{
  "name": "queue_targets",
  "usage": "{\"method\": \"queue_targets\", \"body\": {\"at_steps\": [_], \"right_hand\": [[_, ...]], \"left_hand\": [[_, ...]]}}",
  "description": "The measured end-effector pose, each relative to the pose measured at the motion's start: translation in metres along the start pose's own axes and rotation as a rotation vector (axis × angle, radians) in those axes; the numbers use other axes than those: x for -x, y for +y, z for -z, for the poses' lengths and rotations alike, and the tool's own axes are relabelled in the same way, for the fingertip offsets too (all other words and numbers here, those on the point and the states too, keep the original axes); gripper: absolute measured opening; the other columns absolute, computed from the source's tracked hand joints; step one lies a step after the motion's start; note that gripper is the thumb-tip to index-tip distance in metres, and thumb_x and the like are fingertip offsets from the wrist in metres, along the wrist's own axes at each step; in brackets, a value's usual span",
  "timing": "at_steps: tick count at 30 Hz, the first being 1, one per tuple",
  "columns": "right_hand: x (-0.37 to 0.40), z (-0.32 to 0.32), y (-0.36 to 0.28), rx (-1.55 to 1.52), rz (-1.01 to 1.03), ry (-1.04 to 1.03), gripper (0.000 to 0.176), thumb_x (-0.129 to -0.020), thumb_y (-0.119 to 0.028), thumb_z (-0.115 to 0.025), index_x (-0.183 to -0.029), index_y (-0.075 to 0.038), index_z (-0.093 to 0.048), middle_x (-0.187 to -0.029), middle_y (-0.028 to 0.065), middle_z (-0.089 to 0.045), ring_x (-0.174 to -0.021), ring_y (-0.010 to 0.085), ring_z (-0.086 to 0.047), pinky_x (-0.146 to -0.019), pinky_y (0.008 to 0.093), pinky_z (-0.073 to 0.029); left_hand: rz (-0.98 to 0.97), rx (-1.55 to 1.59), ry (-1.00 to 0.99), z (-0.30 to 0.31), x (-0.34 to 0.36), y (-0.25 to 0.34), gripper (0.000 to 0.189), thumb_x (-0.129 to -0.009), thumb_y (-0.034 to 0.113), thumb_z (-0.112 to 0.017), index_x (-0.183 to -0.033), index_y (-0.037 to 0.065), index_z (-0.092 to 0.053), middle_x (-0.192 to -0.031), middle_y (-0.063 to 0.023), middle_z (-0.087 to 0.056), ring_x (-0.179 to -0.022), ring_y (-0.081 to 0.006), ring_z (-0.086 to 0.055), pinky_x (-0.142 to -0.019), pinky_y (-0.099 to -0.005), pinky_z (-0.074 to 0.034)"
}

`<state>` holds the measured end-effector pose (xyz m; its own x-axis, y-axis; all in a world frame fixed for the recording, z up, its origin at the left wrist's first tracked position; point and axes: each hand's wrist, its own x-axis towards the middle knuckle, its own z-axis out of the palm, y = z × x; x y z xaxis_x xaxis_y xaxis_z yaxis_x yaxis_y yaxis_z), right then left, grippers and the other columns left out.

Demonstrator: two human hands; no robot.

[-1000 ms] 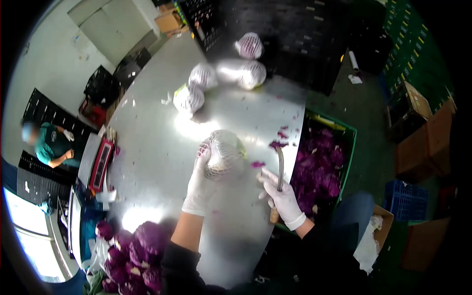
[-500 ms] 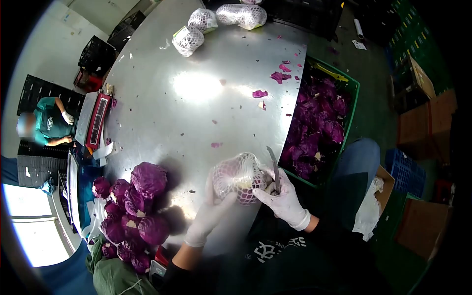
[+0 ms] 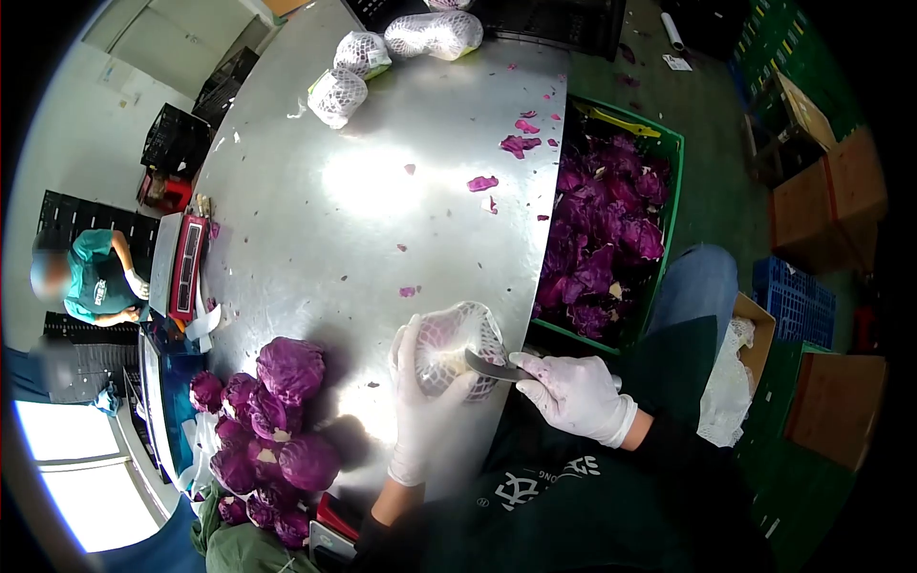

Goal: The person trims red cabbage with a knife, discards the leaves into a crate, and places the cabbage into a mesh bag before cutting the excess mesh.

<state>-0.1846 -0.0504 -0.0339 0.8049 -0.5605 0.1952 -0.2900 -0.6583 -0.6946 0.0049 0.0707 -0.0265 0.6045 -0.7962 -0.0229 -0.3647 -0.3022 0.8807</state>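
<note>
A red cabbage (image 3: pixel 444 329) in a white foam net sits near the steel table's front edge. My gloved left hand (image 3: pixel 418 415) wraps its left and lower side. My gloved right hand (image 3: pixel 578 396) grips a knife (image 3: pixel 489 368) with a short curved blade. Its blade points left and overlaps the pale stem end of the netted cabbage. To the left of my left hand, several bare red cabbages (image 3: pixel 291 371) are piled on the table (image 3: pixel 382 258).
At the table's right edge stands a green crate (image 3: pixel 676 172) full of purple leaves. More netted cabbages (image 3: pixel 435 35) lie at the far end, beside a black crate (image 3: pixel 583 24). Leaf scraps (image 3: pixel 521 145) dot the table. A red scale (image 3: pixel 188 267) and a co-worker (image 3: pixel 95 277) are at left.
The knife has swung from pointing upward beside the cabbage to pointing left, with its blade over the stem end. My right hand has shifted slightly right. My view has shifted a little.
</note>
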Motion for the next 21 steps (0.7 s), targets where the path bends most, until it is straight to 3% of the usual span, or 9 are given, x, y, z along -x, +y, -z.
{"method": "queue_targets", "body": {"at_steps": [3, 7, 10, 12, 13, 16, 17, 18, 21], "right_hand": [[-0.013, 0.000, 0.003, 0.101, 0.014, 0.055, 0.028, -0.092, -0.035, -0.063, -0.107, -0.011, -0.067, -0.061, 0.0038, -0.054, -0.050, 0.0217, -0.057, -0.044, 0.0350, -0.046], [-0.035, -0.013, 0.015, 0.025, -0.062, 0.220, 0.022, -0.092, -0.029, -0.064, -0.095, -0.008, -0.069, -0.061, 0.0082, -0.057, -0.050, 0.0258, -0.059, -0.045, 0.0367, -0.046], [-0.047, -0.025, 0.042, 0.030, -0.192, 0.133, 0.034, -0.100, -0.037, -0.051, -0.095, -0.009, -0.070, -0.072, 0.0149, -0.065, -0.061, 0.0353, -0.064, -0.054, 0.0445, -0.050], [-0.063, -0.034, 0.086, -0.173, -0.497, 0.217, 0.043, -0.103, -0.042, -0.043, -0.099, -0.008, -0.069, -0.081, 0.0199, -0.067, -0.073, 0.0399, -0.065, -0.063, 0.0470, -0.051], [-0.074, -0.008, 0.071, -0.222, -0.619, 0.195, 0.047, -0.104, -0.045, -0.041, -0.103, -0.007, -0.068, -0.084, 0.0219, -0.067, -0.081, 0.0414, -0.064, -0.069, 0.0460, -0.051], [-0.069, 0.004, 0.046, -0.523, -0.300, 0.166, 0.044, -0.098, -0.046, -0.056, -0.122, -0.011, -0.065, -0.105, 0.0182, -0.070, -0.093, 0.0321, -0.069, -0.083, 0.0384, -0.054], [-0.071, 0.027, 0.017, -0.335, -0.188, -0.022, 0.052, -0.091, -0.049, -0.065, -0.130, -0.014, -0.062, -0.121, 0.0153, -0.065, -0.104, 0.0269, -0.067, -0.090, 0.0361, -0.053], [-0.065, 0.018, 0.010, -0.298, -0.094, -0.055, 0.059, -0.086, -0.051, -0.069, -0.133, -0.015, -0.060, -0.116, 0.0138, -0.064, -0.104, 0.0272, -0.065, -0.088, 0.0348, -0.053], [-0.071, -0.001, 0.003, -0.324, -0.079, -0.136, 0.038, -0.086, -0.032, -0.071, -0.118, -0.012, -0.065, -0.098, 0.0095, -0.063, -0.087, 0.0280, -0.065, -0.075, 0.0347, -0.054]], "left_hand": [[-0.076, -0.118, -0.060, 0.003, -0.004, 0.009, 0.083, -0.074, 0.014, -0.083, -0.144, 0.002, -0.040, -0.138, -0.0170, -0.046, -0.127, -0.0273, -0.048, -0.108, -0.0395, -0.040], [-0.159, -0.146, -0.070, 0.000, -0.005, 0.016, 0.083, -0.068, 0.015, -0.085, -0.139, 0.003, -0.045, -0.140, -0.0190, -0.041, -0.130, -0.0314, -0.044, -0.109, -0.0410, -0.038], [-0.063, -0.165, -0.075, 0.001, -0.003, 0.017, 0.084, -0.066, 0.014, -0.086, -0.139, 0.004, -0.045, -0.142, -0.0195, -0.038, -0.132, -0.0323, -0.042, -0.110, -0.0420, -0.036], [-0.080, -0.151, -0.079, -0.002, 0.005, 0.021, 0.085, -0.066, 0.013, -0.087, -0.139, 0.004, -0.044, -0.143, -0.0199, -0.036, -0.133, -0.0333, -0.040, -0.111, -0.0431, -0.035], [-0.093, -0.146, -0.078, -0.002, 0.008, 0.021, 0.086, -0.066, 0.013, -0.087, -0.140, 0.005, -0.044, -0.144, -0.0202, -0.035, -0.134, -0.0337, -0.039, -0.111, -0.0437, -0.035], [-0.094, -0.109, -0.053, -0.001, 0.010, 0.012, 0.086, -0.065, 0.009, -0.087, -0.139, 0.007, -0.043, -0.145, -0.0204, -0.033, -0.134, -0.0336, -0.039, -0.112, -0.0445, -0.034], [-0.093, -0.118, -0.090, 0.001, 0.011, 0.013, 0.085, -0.066, 0.008, -0.087, -0.139, 0.007, -0.043, -0.145, -0.0200, -0.033, -0.134, -0.0328, -0.039, -0.112, -0.0440, -0.034], [-0.106, -0.123, -0.122, 0.005, 0.007, 0.015, 0.084, -0.066, 0.007, -0.087, -0.138, 0.008, -0.043, -0.145, -0.0196, -0.033, -0.133, -0.0319, -0.040, -0.112, -0.0436, -0.035], [-0.156, -0.105, -0.114, 0.003, 0.002, 0.019, 0.073, -0.069, 0.009, -0.085, -0.132, 0.004, -0.049, -0.140, -0.0201, -0.041, -0.130, -0.0316, -0.044, -0.109, -0.0423, -0.038]]}}
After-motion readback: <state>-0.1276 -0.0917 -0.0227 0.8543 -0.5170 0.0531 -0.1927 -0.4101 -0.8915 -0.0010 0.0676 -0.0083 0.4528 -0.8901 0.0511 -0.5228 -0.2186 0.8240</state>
